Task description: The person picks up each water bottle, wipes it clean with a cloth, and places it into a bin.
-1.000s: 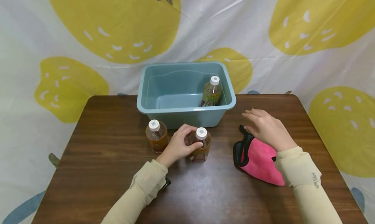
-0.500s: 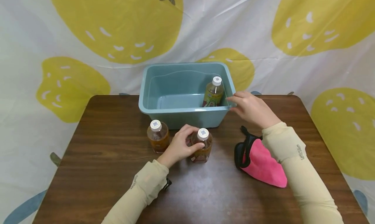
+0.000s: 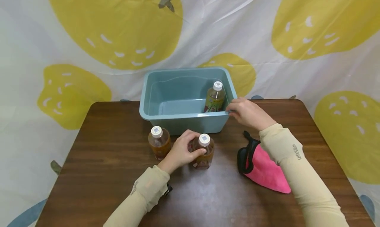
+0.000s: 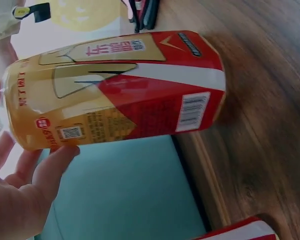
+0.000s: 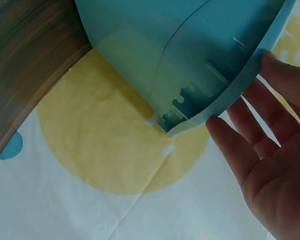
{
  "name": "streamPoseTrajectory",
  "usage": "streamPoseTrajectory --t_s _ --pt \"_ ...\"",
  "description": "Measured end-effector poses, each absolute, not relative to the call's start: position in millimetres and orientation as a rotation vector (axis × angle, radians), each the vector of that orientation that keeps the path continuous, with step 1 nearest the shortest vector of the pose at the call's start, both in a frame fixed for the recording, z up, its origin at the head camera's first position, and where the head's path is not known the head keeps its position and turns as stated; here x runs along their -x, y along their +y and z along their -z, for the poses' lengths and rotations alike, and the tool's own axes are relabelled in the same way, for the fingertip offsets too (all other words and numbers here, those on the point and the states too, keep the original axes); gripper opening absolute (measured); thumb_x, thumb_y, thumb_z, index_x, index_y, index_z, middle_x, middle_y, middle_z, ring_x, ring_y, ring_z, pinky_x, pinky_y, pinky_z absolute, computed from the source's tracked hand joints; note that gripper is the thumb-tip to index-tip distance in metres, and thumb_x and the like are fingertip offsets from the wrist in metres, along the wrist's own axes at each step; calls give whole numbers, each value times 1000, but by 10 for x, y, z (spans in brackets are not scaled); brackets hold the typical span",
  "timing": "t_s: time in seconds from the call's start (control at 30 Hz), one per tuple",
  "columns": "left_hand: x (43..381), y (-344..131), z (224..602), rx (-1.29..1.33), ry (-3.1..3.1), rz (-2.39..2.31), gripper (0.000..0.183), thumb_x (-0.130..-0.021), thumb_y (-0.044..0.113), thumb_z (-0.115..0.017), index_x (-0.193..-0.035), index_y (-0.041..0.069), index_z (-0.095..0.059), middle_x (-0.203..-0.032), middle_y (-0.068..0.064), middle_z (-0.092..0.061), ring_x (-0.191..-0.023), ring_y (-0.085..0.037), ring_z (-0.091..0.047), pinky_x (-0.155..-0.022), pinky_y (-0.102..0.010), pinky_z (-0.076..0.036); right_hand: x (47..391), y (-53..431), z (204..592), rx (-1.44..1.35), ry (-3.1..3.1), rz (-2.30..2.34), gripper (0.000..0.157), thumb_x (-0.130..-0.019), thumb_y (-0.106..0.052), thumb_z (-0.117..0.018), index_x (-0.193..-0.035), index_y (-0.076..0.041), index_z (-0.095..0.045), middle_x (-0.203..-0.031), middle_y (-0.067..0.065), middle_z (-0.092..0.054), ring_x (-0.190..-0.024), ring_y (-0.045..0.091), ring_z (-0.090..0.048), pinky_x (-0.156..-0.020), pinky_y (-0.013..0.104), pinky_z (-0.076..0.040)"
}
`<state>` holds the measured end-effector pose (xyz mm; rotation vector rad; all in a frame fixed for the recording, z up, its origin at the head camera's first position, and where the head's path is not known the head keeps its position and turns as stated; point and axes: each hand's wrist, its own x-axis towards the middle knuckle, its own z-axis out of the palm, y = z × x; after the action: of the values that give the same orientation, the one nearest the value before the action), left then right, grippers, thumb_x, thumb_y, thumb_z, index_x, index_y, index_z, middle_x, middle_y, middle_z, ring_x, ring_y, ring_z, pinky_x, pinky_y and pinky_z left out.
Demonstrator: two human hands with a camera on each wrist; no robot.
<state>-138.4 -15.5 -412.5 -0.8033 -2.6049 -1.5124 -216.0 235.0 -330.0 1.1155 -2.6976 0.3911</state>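
Note:
My left hand [image 3: 182, 151] grips a small drink bottle [image 3: 205, 157] by its upper part, below the white cap. The bottle stands upright on the table; in the left wrist view its label [image 4: 155, 100] is red and yellow with a barcode. Just left of that hand stands a second amber bottle [image 3: 160, 146], also white-capped. My right hand [image 3: 247, 113] holds the rim of the light-blue plastic bin [image 3: 181, 125] at the front right corner. Fingers [image 5: 235, 145] meet the rim's edge in the right wrist view. Inside the bin, at its right end, is a bottle [image 3: 214, 100] with a green label.
A pink cloth pouch [image 3: 267, 169] with black trim lies on the brown wooden table [image 3: 112, 174], beneath and beside the right forearm. Behind the bin hangs a white curtain [image 3: 205, 39] with yellow lemon prints.
My right hand has moved left from above the pink pouch to the bin's front right corner and taken hold of its rim. The left hand and its bottle have stayed put.

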Motion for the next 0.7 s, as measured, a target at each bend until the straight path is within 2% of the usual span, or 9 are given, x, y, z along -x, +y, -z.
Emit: streamPoseTrajectory --t_s 0.2,0.47,0.7 --pt "1388 -177 4062 851 -2646 1399 37 -74 24 -75 -104 8 -61 -100 -3 -57 -94 -17 -55 -85 -33 -46 2170 2324 3282 -1123 -2697 -409 12 -73 4 -70 -82 -3 -69 -81 7 -63 -79 24 -56 -71 37 -46" --pt "1376 -139 4017 881 -2640 1311 40 -70 30 -77 -101 9 -63 -97 0 -58 -90 -11 -55 -81 -27 -47 2176 2339 3291 -1099 -2731 -414 12 -74 3 -70 -82 -4 -69 -82 5 -64 -79 21 -57 -69 35 -47" --pt "1344 -115 3997 845 -2630 1291 37 -70 28 -77 -98 9 -63 -95 -1 -60 -87 -13 -56 -77 -28 -48 2165 2325 3284 -1079 -2738 -395 12 -73 2 -70 -82 -6 -69 -80 3 -63 -78 20 -57 -69 35 -48"
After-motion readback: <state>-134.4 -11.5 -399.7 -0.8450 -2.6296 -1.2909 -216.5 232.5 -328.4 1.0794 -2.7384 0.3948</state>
